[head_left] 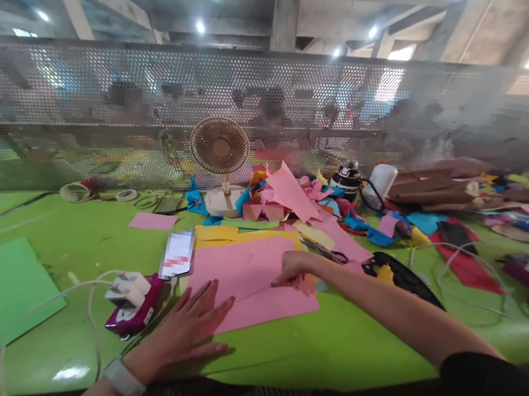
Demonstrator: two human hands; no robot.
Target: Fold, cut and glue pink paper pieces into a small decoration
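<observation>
Pink sheet: it lay flat at the middle of the near edge of the green worktop (pixel 298 359), the pink sheet (pixel 233 264) having its far edge over yellow paper (pixel 217 235)

Left hand: the left hand (pixel 190 324) rested palm down, fingers spread, across the sheet's near left corner, the thumb out over bare worktop

Right hand: the right hand (pixel 296 271) was at the sheet's right part, fingers curled and tips down; whether they pinched paper or only pressed could not be told

Hands together or apart: apart, with a stretch of pink paper between them

Line in the pink: it slanted from the right fingertips toward the left hand, a crease or the edge of a second layer, which could not be told

Pressing well: even weight from the spread left fingers would likely have kept the paper from skidding, and a right fingertip kept on the line would have kept it straight

Left edge of the sheet: the phone (pixel 179 253) lay just beside it, with the purple power block (pixel 145 306) nearer the left wrist; a sleeve or wrist could easily have snagged its cable (pixel 89 317)

Far right of the sheet: scissors (pixel 324 250) lay close by, so the right forearm was best kept raised

Toward the far edge: a fan (pixel 220 145) stood beside heaped paper scraps (pixel 290 195); a breeze from it might have lifted loose corners
</observation>
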